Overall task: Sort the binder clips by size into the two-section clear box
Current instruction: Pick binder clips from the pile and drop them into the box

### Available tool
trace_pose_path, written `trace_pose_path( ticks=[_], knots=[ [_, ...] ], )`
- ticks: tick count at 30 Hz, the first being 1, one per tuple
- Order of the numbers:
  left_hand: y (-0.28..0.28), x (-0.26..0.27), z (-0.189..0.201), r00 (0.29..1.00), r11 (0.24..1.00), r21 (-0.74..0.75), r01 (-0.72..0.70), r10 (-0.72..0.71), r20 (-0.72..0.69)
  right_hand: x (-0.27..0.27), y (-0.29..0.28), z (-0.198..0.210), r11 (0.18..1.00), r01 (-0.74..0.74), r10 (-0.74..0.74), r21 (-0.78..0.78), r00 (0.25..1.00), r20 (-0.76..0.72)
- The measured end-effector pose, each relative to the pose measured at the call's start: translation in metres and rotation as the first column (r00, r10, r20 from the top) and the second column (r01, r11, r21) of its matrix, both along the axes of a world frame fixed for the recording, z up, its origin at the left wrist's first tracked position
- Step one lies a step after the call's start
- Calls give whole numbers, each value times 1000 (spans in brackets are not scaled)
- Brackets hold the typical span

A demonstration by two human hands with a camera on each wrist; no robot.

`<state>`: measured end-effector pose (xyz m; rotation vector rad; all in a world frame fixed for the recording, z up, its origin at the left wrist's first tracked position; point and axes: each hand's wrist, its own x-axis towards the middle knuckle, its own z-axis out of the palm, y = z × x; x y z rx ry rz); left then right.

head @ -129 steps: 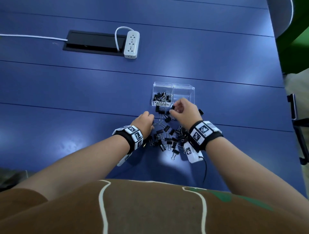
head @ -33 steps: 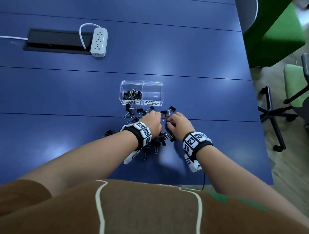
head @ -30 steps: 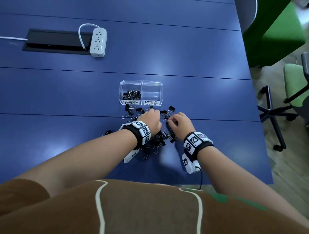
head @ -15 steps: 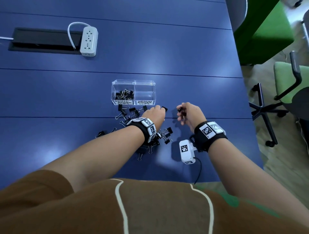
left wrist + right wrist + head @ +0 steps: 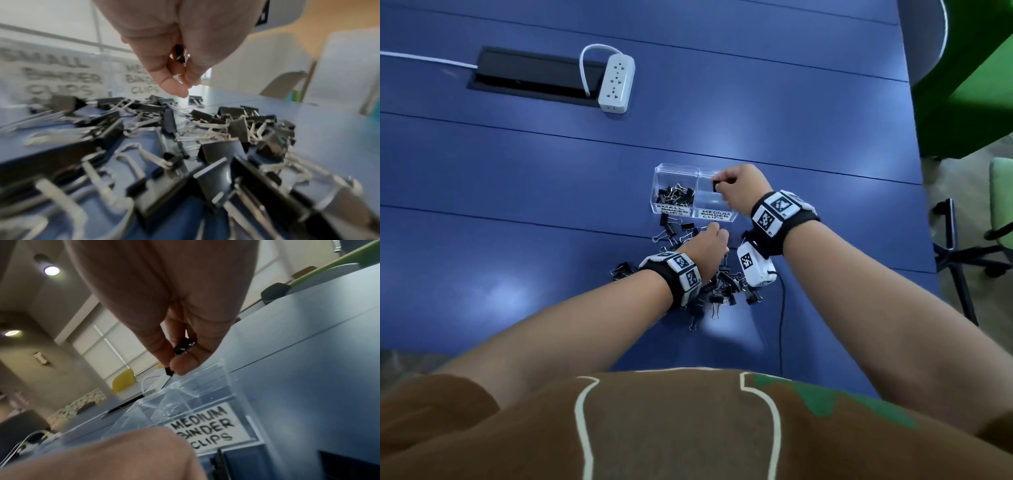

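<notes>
Binder clip (right-hand grip) above box

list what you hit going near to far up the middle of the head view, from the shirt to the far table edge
brown shirt → pile of loose binder clips → left hand → two-section clear box → white power strip

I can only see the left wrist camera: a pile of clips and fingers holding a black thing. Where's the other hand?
Observer: The right hand is above the clear box, over the section labelled medium.
Operator: Is it holding anything?
Observer: Yes, it pinches one black clip between thumb and fingers.
Operator: Is anything in that section yet?
Observer: It looks empty. The small section already holds a bunch of clips.
</notes>
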<state>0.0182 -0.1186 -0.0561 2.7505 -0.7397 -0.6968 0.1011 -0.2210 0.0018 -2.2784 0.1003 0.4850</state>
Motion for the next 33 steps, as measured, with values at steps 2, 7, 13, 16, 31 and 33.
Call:
trace_pose_path(
  ticks=[2,7,13,16,31,33],
  knots=[
    [15,0,4,995,999,-16,-32,33,97,5,20,4,991,-109,109,-77,994,5],
    [56,16,19,907,903,-163,-398,414,79,5,51,9,951,-227,238,-210,971,25],
    [76,56,48,828,817,-148,-558,559,-37,-16,33,9,996,-57,64,-69,992,110],
    [75,73,48,862,859,-88,-505,506,-5,-43,10,2,991,-77,79,-106,997,22],
    [51,5,36,989,993,-81,-87,96,111,-101,-4,-58,912,56,-147,-406,969,-198],
    [48,-17,26,999,998,-64,3,0,52,-99,-3,-58,922,67,-158,-382,965,-212]
  ],
)
